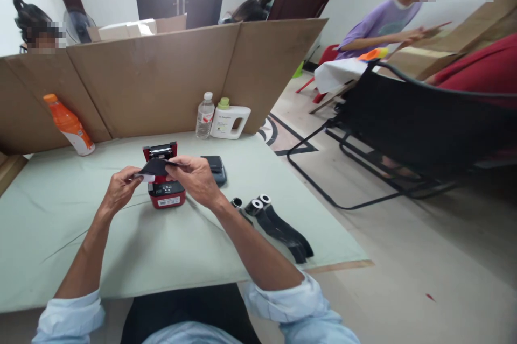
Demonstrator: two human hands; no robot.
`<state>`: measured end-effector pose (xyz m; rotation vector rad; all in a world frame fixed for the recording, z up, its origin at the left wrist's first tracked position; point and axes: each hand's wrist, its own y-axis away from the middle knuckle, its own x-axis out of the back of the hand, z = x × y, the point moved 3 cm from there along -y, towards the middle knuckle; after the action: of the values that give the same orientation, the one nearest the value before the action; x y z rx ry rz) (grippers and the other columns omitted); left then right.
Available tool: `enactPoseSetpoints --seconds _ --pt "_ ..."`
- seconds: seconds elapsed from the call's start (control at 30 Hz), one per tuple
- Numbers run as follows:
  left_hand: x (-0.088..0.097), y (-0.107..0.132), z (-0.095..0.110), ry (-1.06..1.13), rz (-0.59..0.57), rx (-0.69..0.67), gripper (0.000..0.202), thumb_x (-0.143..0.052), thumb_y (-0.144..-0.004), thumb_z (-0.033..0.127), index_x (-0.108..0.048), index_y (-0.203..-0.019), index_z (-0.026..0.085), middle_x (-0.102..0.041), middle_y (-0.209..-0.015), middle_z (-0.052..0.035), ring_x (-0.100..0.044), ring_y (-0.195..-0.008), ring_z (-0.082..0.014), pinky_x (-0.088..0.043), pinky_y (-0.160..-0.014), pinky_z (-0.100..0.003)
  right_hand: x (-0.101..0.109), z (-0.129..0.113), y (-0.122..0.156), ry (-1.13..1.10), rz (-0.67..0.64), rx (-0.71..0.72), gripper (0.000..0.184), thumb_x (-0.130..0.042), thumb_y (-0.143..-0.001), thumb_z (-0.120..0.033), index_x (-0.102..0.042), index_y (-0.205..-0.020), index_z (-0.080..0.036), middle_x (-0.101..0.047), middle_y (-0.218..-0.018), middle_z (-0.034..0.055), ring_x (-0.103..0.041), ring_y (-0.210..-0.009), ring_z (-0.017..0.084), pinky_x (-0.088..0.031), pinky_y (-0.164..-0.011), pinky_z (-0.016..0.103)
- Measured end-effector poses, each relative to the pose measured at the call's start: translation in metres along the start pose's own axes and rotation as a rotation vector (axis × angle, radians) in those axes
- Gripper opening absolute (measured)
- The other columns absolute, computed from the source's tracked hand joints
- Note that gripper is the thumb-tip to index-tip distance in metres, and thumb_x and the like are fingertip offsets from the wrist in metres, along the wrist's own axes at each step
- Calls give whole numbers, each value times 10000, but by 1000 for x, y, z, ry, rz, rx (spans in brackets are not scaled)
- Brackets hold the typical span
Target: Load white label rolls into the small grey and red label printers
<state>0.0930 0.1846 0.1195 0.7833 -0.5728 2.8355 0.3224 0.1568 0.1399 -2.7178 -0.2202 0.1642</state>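
Note:
Between my two hands a short black strip [155, 166], with a pale underside showing at its left, is stretched out in the air. My left hand [121, 188] pinches its left end, and my right hand [197, 180] grips the other. Just beneath and behind it stands a small red and black label printer [167, 197], its lid raised; the strip and my fingers cover part of its inside. Beyond my right hand lies a dark grey flat device [218, 170]. Several black ribbon rolls [278, 228] with white cores rest beside my right forearm, their tails trailing toward the table's front edge.
A cardboard screen [157, 80] closes off the back of the green-covered table [52, 236]. Against it are an orange bottle [72, 126], a water bottle [205, 117] and a white jug [230, 120]. A black folding chair [404, 128] stands right; other people sit beyond.

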Motion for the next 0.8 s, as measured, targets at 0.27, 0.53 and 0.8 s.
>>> enactPoseSetpoints --seconds 0.27,0.53,0.8 --pt "37 52 -1 -266 100 -70 205 -596 -887 243 -788 -956 217 -764 -1047 -76 -712 -980 -197 -528 -695 -258 -30 24 83 181 -241 261 89 -682 -956 -173 -749 -1011 -194 -782 -956 73 -736 -852 189 -592 -784 302" --pt "21 72 16 -420 21 -184 265 -537 -894 154 -763 -1003 239 -738 -1047 -61 -715 -959 -207 -589 -775 -312 -25 61 130 550 -219 229 207 -650 -887 -42 -699 -993 -213 -775 -1027 82 -730 -955 212 -586 -882 321" --pt "-93 61 40 -316 -366 -398 329 -501 -910 66 -725 -1074 242 -727 -1078 -83 -703 -1024 -235 -571 -911 -369 30 58 194 663 -52 92 241 -616 -872 -18 -689 -982 -220 -765 -965 60 -709 -892 198 -583 -832 312"
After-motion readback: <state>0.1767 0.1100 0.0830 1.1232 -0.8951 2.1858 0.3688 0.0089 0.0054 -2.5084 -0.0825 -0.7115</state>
